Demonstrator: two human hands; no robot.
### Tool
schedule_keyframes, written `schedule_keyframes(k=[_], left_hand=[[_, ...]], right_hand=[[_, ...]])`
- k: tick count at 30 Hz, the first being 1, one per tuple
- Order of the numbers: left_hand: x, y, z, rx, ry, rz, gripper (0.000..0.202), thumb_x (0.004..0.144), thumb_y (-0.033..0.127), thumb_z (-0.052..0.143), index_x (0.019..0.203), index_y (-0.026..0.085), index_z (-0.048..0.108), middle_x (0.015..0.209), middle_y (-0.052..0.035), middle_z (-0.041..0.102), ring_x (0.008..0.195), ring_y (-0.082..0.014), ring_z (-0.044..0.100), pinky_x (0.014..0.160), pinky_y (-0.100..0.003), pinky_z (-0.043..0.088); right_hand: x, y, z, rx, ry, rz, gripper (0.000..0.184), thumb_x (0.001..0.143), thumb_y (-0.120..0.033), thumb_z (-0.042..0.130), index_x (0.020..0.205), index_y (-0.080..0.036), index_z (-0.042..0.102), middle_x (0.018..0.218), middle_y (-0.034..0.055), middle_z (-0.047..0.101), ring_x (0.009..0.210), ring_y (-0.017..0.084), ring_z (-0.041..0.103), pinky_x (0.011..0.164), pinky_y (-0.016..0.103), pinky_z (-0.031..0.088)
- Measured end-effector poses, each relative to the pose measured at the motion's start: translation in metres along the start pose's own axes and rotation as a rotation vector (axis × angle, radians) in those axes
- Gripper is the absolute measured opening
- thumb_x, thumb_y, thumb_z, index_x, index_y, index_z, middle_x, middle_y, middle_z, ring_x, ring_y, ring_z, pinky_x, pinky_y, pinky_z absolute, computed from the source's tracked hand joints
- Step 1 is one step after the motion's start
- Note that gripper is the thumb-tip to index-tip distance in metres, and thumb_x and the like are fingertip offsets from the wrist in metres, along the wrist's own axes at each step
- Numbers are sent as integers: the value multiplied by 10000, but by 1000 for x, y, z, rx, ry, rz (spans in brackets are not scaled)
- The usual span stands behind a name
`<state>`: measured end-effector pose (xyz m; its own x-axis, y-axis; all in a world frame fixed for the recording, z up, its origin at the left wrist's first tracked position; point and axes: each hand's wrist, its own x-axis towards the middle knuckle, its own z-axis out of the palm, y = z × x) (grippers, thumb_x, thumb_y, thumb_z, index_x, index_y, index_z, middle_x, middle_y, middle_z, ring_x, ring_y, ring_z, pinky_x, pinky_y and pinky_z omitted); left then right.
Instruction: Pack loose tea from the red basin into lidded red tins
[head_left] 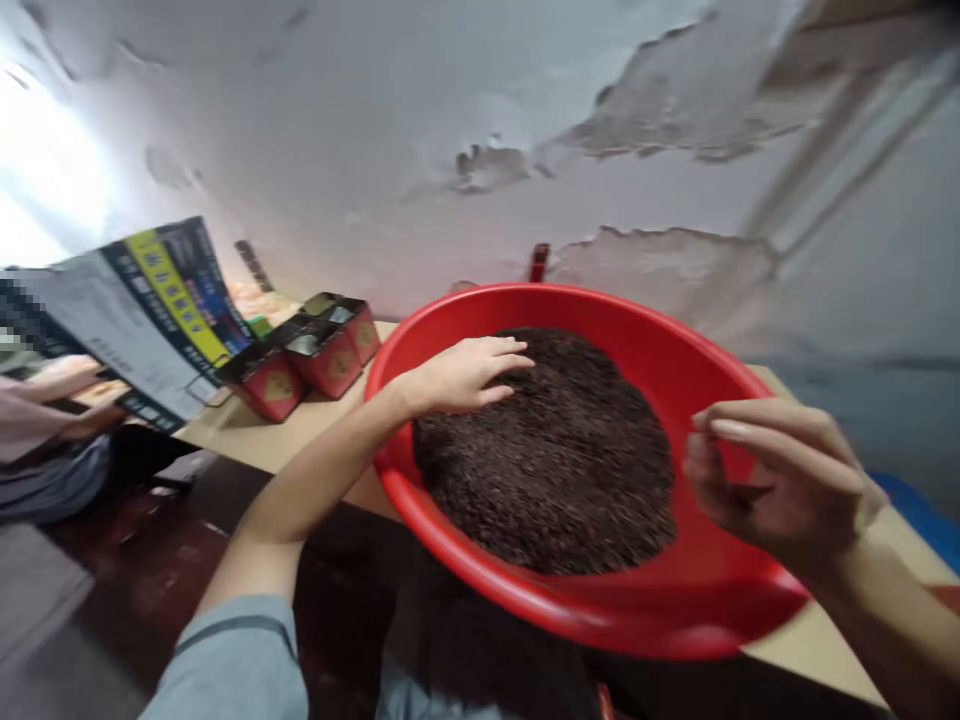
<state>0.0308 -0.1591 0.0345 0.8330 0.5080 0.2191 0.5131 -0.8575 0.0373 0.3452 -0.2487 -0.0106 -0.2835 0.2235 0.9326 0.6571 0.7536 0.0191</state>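
Note:
A big red plastic basin rests on a light wooden table, its near rim hanging over the table's front edge. It holds a heap of dark loose tea leaves. My left hand lies flat on the far left part of the heap, fingers spread. My right hand hovers over the basin's right side, fingers curled together in a pinch; whether they hold any leaves I cannot tell.
Several small red tins stand at the table's back left. Another person sits at the far left, their hand holding a printed paper sheet. A peeling white wall rises behind. Dark floor lies below the table.

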Motion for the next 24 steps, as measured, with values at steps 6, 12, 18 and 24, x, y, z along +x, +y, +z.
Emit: schedule_keyframes(k=[6, 12, 18, 24], left_hand=[[-132, -107, 12, 107, 251, -860, 331, 978, 260, 519, 1257, 162, 667, 1245, -133, 710, 1187, -253, 651, 1048, -390, 492], [-195, -177, 22, 204, 128, -1535, 400, 982, 358, 497, 1280, 137, 647, 1156, -247, 705, 1111, -396, 681, 902, -486, 530], [-204, -184, 25, 210, 17, -1528, 389, 975, 400, 512, 1220, 166, 702, 1182, -245, 701, 1147, -411, 665, 898, -465, 529], [-202, -151, 2, 340, -26, -1347, 473, 977, 396, 435, 1260, 93, 665, 1056, -209, 755, 1015, -360, 707, 828, -388, 526]], right_hand=[[50, -28, 85, 64, -469, -390, 333, 906, -61, 562, 1221, -166, 580, 1018, 105, 679, 819, 193, 660, 708, 347, 575], [57, -16, 111, 10, -551, -347, 313, 934, -70, 548, 1232, -161, 580, 1026, 106, 693, 830, 190, 671, 745, 333, 565], [44, -9, 124, -27, -502, -251, 375, 918, -81, 583, 1276, -183, 536, 1085, 120, 690, 879, 202, 690, 762, 328, 590], [33, 9, 116, 49, -544, -52, 409, 944, -141, 532, 1339, -244, 502, 1169, 105, 672, 951, 195, 693, 801, 333, 603]])
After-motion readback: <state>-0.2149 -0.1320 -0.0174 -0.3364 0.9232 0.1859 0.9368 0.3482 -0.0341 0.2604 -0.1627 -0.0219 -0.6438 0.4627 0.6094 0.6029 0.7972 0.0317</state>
